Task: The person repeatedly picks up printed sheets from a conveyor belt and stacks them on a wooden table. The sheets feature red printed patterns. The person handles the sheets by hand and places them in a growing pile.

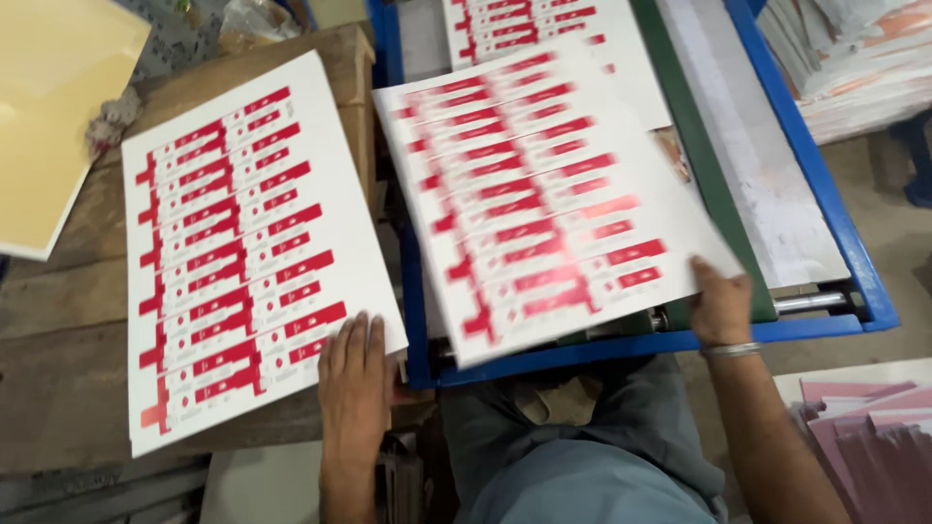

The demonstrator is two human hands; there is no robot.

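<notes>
My right hand (pixel 719 303) grips the near right corner of a white sheet printed with red carton shapes (pixel 544 199). The sheet is blurred and hovers over the blue-framed machine bed (pixel 825 209). My left hand (pixel 355 374) lies flat, fingers together, on the near right corner of a stack of the same red-printed sheets (pixel 243 252), which rests on a wooden table (pixel 58 320) to the left. Another printed sheet (pixel 524 29) lies farther back on the machine.
A pale yellow board (pixel 53 107) lies at the far left. A green strip (pixel 699 165) and a grey plate (pixel 757 165) run along the machine bed. Pink sheets (pixel 874 437) are stacked at the lower right, and more paper piles (pixel 854 58) at the upper right.
</notes>
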